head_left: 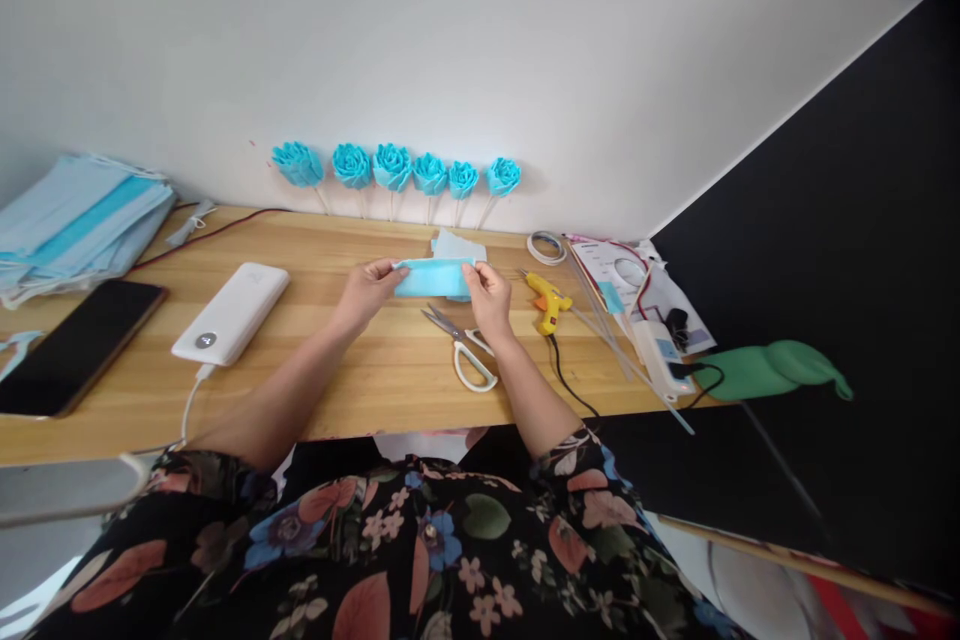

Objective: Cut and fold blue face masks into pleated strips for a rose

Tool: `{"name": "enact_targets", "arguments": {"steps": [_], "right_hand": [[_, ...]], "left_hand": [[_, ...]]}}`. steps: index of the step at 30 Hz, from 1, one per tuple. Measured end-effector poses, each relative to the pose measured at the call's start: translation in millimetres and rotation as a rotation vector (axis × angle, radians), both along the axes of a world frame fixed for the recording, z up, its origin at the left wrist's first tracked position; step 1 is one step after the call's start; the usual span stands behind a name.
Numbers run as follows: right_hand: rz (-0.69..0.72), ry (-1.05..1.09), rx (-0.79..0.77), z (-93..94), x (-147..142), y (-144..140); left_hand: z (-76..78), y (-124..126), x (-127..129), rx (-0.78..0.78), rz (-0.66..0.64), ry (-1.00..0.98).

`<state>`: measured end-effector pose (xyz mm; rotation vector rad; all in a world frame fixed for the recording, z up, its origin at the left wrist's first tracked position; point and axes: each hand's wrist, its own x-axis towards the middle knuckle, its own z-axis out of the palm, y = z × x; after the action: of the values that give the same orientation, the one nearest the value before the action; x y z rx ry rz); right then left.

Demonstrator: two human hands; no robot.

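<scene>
The left hand and right hand each pinch one end of a blue strip, fingers closed on it. The strip is held between them just above the desk, its long axis running nine to three o'clock, both hands equally near. Scissors lie just at six o'clock of the strip, a glue gun at three. A power bank sits at nine, a phone farther out. Blue roses lean on the white wall at twelve; masks pile far at ten.
</scene>
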<state>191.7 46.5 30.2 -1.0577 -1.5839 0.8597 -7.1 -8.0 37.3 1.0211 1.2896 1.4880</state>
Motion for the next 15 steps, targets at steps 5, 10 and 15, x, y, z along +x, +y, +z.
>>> {"name": "enact_targets", "arguments": {"steps": [5,10,15], "right_hand": [[0.001,-0.005,-0.004,1.4,-0.7,0.2],[-0.012,-0.008,-0.019,0.2,-1.2,0.9],[-0.007,-0.02,-0.014,-2.7,-0.4,2.7]], "left_hand": [[-5.0,3.6,-6.8,-0.09,0.013,0.008],[-6.0,6.2,-7.4,-0.101,-0.036,-0.143],[-1.3,3.5,-3.1,-0.055,-0.089,-0.219]]}}
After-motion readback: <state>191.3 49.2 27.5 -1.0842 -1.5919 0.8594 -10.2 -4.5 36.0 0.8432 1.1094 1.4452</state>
